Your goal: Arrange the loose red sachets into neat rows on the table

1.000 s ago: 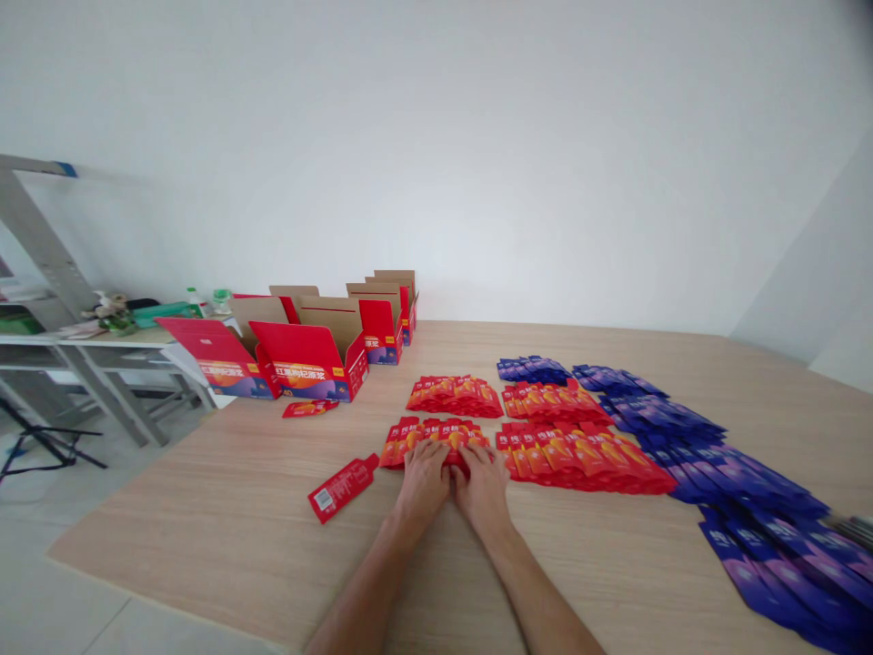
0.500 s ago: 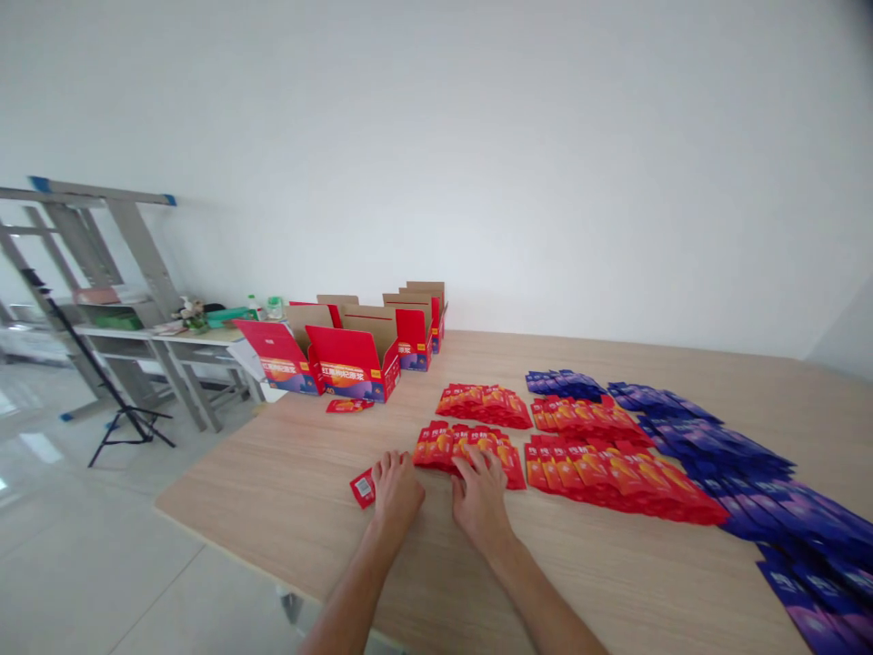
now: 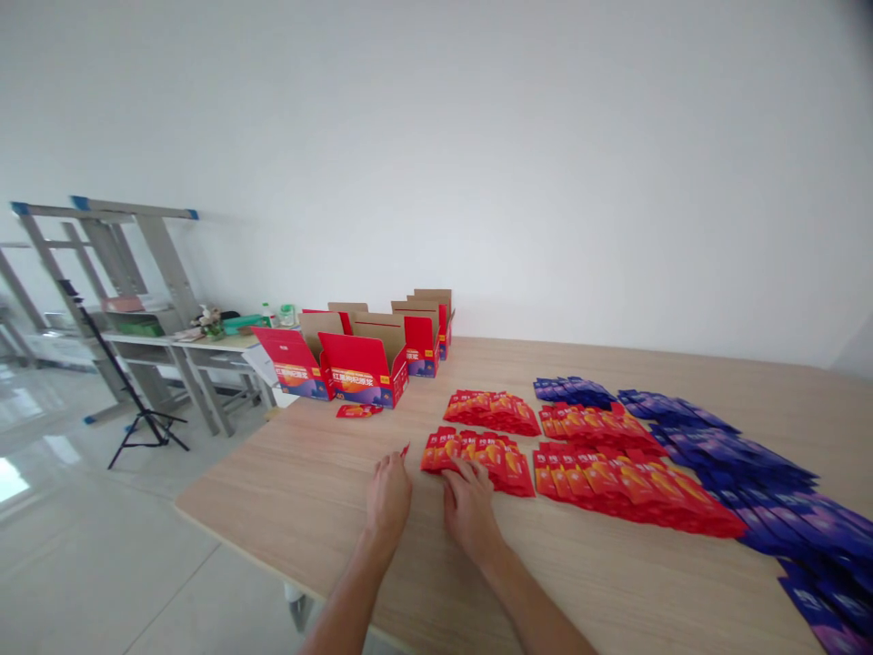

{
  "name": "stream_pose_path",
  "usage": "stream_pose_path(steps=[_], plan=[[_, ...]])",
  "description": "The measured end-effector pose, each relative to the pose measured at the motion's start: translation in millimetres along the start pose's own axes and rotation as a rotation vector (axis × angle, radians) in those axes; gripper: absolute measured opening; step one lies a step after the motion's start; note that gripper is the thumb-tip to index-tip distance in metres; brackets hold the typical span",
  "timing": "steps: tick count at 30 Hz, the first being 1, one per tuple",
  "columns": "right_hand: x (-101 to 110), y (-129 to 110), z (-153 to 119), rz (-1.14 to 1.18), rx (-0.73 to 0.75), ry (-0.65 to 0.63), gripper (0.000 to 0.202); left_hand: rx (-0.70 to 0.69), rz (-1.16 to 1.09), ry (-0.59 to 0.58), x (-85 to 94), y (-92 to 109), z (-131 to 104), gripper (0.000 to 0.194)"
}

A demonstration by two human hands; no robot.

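My left hand (image 3: 390, 496) is closed above the table, pinching a red sachet (image 3: 405, 449); only a thin edge of the sachet shows past the fingers. At the near left end of a fanned pile of red and orange sachets (image 3: 505, 459), my right hand (image 3: 470, 509) has its curled fingers on the front sachets. Its fingertips are partly hidden, and the grip seems to take in the lower edge of a sachet. Behind this pile lies another row of red sachets (image 3: 489, 411).
Open red cartons (image 3: 361, 368) stand at the back left, with a few red sachets (image 3: 358, 411) lying before them. More red sachets (image 3: 620, 482) and blue-purple sachets (image 3: 737, 450) spread to the right. A black tripod (image 3: 146, 418) stands on the floor beyond the table's left edge (image 3: 225, 541).
The sachet at my left hand, earlier lying flat with its barcode showing, is now turned edge-on. My right hand has moved toward the pile's left end, its fingers drawn in. The view has shifted slightly.
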State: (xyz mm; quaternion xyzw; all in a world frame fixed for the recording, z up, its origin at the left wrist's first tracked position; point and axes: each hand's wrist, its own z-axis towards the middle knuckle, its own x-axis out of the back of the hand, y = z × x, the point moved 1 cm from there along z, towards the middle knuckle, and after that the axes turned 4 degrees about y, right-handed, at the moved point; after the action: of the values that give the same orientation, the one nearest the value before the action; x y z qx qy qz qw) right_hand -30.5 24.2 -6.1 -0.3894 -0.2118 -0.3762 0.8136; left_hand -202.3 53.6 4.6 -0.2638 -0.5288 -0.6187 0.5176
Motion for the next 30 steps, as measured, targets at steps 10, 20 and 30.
stream_pose_path(steps=[10,20,30], plan=[[3,16,6,0.427,-0.265,-0.002,0.034,0.124,-0.989,0.031,-26.9,33,-1,0.026],[12,21,9,0.552,-0.367,-0.091,0.023,0.174,-1.278,-0.159,-22.6,57,21,0.04],[12,27,7,0.593,-0.387,-0.103,0.036,0.266,-1.31,-0.152,-14.3,70,24,0.04]])
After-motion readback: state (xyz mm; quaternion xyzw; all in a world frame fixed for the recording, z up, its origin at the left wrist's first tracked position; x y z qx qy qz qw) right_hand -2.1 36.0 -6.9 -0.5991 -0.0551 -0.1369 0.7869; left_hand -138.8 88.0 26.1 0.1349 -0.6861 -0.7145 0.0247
